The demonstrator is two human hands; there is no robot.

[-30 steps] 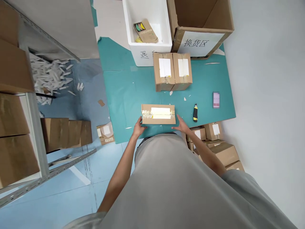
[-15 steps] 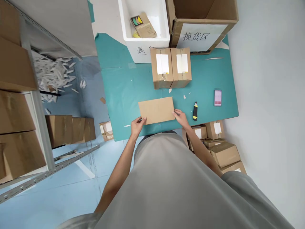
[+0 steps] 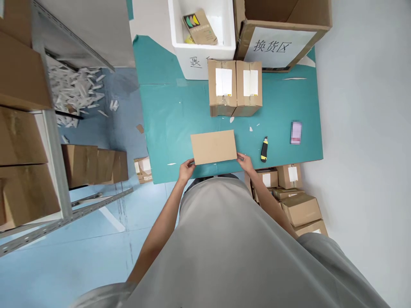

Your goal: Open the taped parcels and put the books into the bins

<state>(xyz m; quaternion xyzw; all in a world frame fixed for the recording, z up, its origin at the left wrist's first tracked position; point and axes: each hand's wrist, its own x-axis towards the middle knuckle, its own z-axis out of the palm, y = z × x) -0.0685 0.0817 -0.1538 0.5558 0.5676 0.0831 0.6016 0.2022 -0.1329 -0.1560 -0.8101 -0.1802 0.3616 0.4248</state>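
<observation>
A plain brown rectangular piece of cardboard is held near the front edge of the teal-covered table; its thickness cannot be made out. My left hand has its fingers closed at the near left corner. At the near right corner, my right hand grips with thumb and fingers, some fingertips hidden. A black and yellow utility knife lies to the right of my right hand. Behind the cardboard stand two taped boxes side by side with white labels.
At the back are a white foam bin holding a brown packet and a large open carton. A phone-like object lies at right. Shelving with boxes stands left; more boxes are stacked below the table's right side.
Both hands have slid to the near corners of the cardboard, and the thumbs no longer lie over its top face. The whole view has shifted slightly.
</observation>
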